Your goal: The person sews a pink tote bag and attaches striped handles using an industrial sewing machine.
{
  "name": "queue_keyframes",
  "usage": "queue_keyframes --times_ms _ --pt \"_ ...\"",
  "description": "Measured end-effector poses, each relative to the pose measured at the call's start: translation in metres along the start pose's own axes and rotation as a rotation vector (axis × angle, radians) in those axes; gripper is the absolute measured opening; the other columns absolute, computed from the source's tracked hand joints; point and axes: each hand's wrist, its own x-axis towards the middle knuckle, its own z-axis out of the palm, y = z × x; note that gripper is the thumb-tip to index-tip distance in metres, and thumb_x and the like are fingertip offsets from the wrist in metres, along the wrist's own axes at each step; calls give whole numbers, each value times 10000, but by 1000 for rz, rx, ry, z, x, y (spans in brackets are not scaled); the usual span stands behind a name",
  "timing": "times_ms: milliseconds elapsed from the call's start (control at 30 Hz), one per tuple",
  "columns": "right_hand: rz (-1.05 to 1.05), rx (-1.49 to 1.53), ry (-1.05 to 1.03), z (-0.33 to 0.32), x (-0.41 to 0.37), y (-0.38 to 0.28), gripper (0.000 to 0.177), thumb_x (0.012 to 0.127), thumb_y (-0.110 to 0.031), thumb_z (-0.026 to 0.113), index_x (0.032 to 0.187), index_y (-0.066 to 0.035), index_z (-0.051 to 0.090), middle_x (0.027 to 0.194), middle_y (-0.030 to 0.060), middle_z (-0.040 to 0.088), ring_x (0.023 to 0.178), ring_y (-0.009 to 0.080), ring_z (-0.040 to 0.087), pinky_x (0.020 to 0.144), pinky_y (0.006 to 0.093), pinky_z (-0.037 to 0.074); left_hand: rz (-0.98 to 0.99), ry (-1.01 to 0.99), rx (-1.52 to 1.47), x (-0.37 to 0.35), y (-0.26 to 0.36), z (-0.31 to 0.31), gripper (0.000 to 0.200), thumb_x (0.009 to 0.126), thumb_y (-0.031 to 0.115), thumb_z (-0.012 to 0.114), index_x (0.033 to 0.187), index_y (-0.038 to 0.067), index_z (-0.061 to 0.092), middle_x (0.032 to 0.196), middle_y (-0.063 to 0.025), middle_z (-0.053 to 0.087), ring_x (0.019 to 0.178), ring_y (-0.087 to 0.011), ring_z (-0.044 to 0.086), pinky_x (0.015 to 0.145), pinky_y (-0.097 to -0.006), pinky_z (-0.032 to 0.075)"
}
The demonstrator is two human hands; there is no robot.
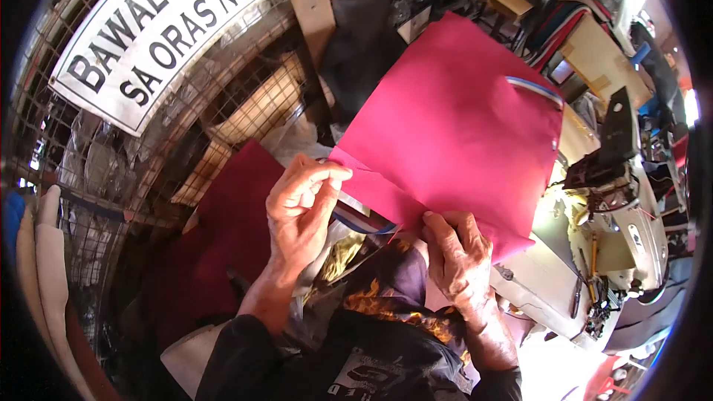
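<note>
A large red fabric piece (460, 119), which looks like a bag, spreads out in front of me with a folded hem along its near edge. A striped strap (531, 89) shows at its upper right, and another striped strap (364, 224) curves below the hem. My left hand (303, 212) is closed, thumb and forefinger pinched together beside the hem's left end; whatever lies between the fingertips is too small to make out. My right hand (459, 258) grips the hem near its middle, fingers bent over the red fabric.
A sewing machine (620, 141) stands on a worktable at right, with several small tools (587, 282) near it. More dark red fabric (230, 223) hangs at left. Behind it are wire mesh (256, 96) and a lettered sign (160, 37). Fabric rolls (48, 252) lean at far left.
</note>
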Motion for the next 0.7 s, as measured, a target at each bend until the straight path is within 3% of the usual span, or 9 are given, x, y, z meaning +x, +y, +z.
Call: queue_keyframes --times_ms 33,200,400,433,533,567,600,667,700 --pt "27 4 33 -7 5 -4 383 788 -105 847 1135 -64 690 955 98 605 754 248 662 599 359 571 -57 -19 -26 6 9 3 194 984 -101 615 1145 -37 700 953 -32 571 807 -47 519 713 -215 431" --pt "-39 -173 141 -32 4 1 415 773 -148 871 1140 -70 691 982 93 609 786 245 652 616 356 567 -128 -134 -118 24 39 11 294 947 -109 646 1224 -19 686 1004 -56 623 852 -114 643 757 -253 524" --pt "-110 -286 280 -58 12 4 401 747 -98 850 1119 -65 702 1063 101 617 849 275 653 712 395 553 326 -205 394 58 70 15 290 884 -93 708 1148 23 729 1001 -107 640 795 -212 674 738 -297 560" --pt "-125 -315 304 -63 16 3 394 742 -94 842 1111 -64 705 1052 98 621 853 276 653 731 400 541 281 -195 401 61 75 18 232 885 -72 724 1092 30 745 1093 -108 634 867 -210 675 755 -303 559" --pt "-172 -376 366 -80 31 -4 363 733 -92 816 1079 -63 711 1006 85 629 856 274 649 763 408 504 416 -111 305 76 73 26 176 908 -46 717 1058 40 748 1198 -117 603 1009 -244 661 872 -344 548" --pt "-189 -380 378 -84 37 -7 345 734 -97 807 1064 -64 711 981 80 627 851 268 644 757 406 490 417 -111 240 82 64 24 103 941 14 708 1033 51 736 1317 -120 557 1145 -272 623 1006 -392 498" --pt "-203 -385 390 -88 42 -10 328 735 -102 798 1048 -65 711 957 74 626 846 263 639 751 404 476 425 -99 121 87 63 25 97 1002 61 646 1081 44 700 1302 -128 611 1206 -262 606 1098 -407 439" --pt "-273 -340 327 -98 60 -31 232 692 -138 734 903 -62 674 840 53 551 771 238 585 670 391 437 287 -65 -190 94 60 26 125 1049 74 570 1131 25 650 1243 -146 672 1180 -239 629 1110 -399 433" --pt "-322 -367 291 -100 71 -43 222 665 -153 704 863 -64 659 829 54 538 768 239 578 660 391 443 245 31 -302 99 61 26 142 1074 82 512 1132 11 620 1132 -152 719 1109 -227 662 1099 -396 446"
